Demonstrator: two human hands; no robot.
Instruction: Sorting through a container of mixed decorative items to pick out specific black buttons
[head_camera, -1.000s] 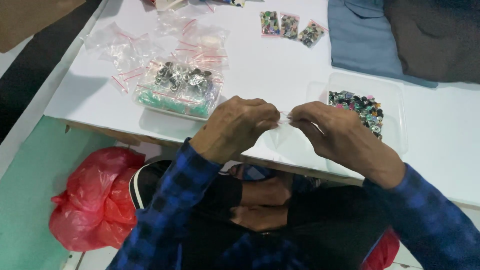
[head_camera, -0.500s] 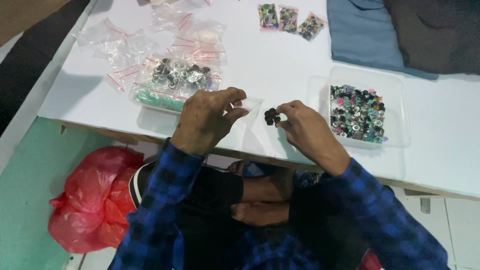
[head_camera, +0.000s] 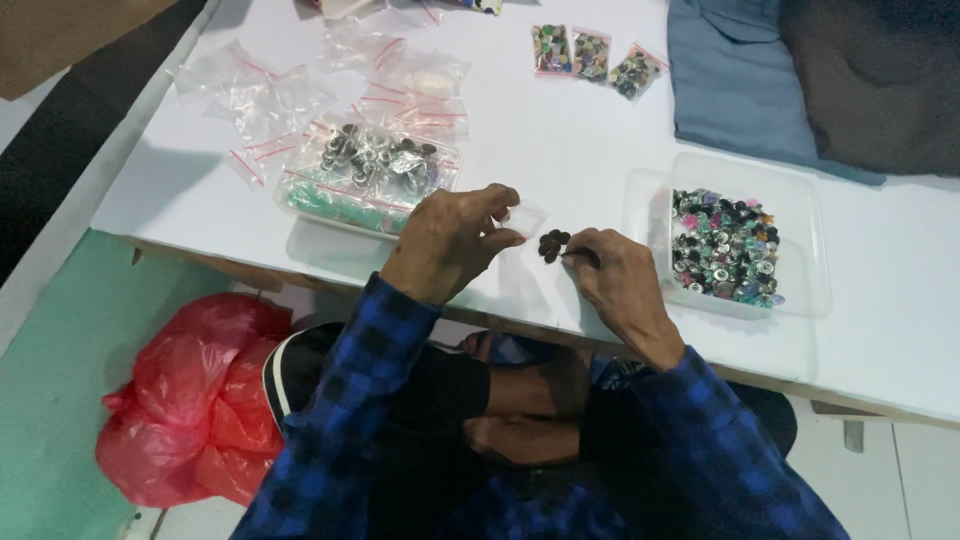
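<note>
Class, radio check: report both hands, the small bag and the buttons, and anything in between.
Left hand pinching small clear bag. Right hand holding dark buttons beside the bag. Nothing between them; button tray to the right.

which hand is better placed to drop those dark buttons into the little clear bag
Right. The right hand already pinches the dark buttons at its fingertips, just beside the small clear bag, which the left hand holds.

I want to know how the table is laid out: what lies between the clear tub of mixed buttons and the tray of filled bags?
In the head view, both hands: the left hand pinching a small clear bag, the right hand holding dark buttons.
</note>
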